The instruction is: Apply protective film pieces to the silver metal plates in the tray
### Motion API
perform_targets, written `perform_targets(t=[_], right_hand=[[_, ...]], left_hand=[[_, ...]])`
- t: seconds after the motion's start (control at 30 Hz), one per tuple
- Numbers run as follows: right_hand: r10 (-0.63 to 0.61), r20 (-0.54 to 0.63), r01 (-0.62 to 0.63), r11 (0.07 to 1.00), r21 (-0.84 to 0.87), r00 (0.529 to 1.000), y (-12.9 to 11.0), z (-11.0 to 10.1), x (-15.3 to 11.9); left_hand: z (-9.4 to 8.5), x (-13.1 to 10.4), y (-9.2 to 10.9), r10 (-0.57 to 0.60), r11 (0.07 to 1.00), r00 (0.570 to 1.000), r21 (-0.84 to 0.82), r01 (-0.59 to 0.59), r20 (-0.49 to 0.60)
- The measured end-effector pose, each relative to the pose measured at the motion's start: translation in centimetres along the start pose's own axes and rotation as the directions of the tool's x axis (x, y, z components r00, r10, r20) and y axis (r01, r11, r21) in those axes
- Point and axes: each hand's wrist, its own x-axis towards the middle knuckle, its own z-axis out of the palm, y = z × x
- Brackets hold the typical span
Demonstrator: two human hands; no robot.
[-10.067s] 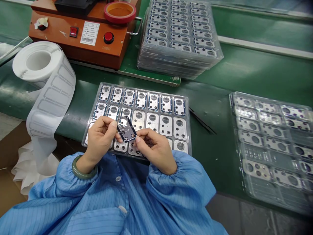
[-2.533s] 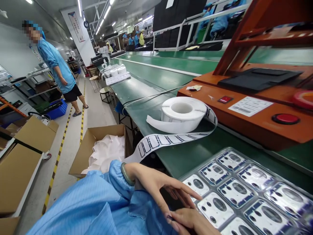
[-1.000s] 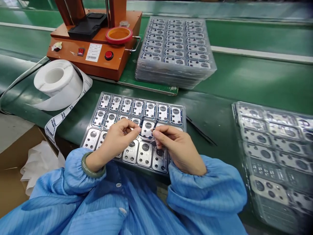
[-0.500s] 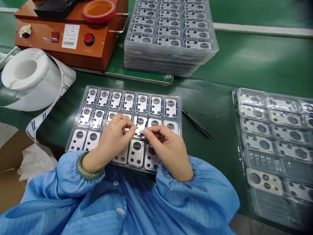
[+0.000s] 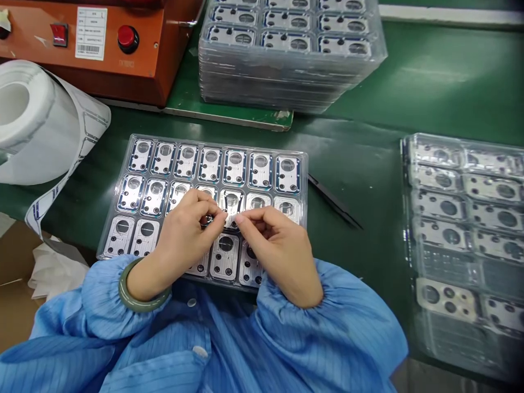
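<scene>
Pinching a dark frame (image 5: 239,201) over a middle-row plate (image 5: 231,202) in the clear tray (image 5: 305,180) with nearly closed left hand (image 5: 184,234) and right hand (image 5: 280,254). Apparently done: 7 top-row plates (image 5: 210,164). Left: 2 bare plates (image 5: 287,206) alongside, plus visible bottom-row plates (image 5: 224,257).

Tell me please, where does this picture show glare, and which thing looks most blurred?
Head view: a pale sheen lies on the green work surface at upper right; small glints line the left edge of the right-hand tray, which looks smeared, the most blurred thing; the middle tray, left hand and right hand look clearer.
</scene>
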Motion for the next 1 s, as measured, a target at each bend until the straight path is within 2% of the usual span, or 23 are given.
perform_targets(t=[0.77,1.0], right_hand=[[-0.081,-0.019,0.081,0.997,0.011,0.997,0.44,0.22,0.06],[-0.068,-0.013,0.068,0.998,-0.008,0.998,0.31,0.25,-0.02]], left_hand=[[0.03,-0.05,-0.04,0.024,0.998,1.000,0.052,-0.024,-0.003],[-0.03,-0.03,0.08,0.029,0.998,1.000,0.059,-0.029,-0.001]])
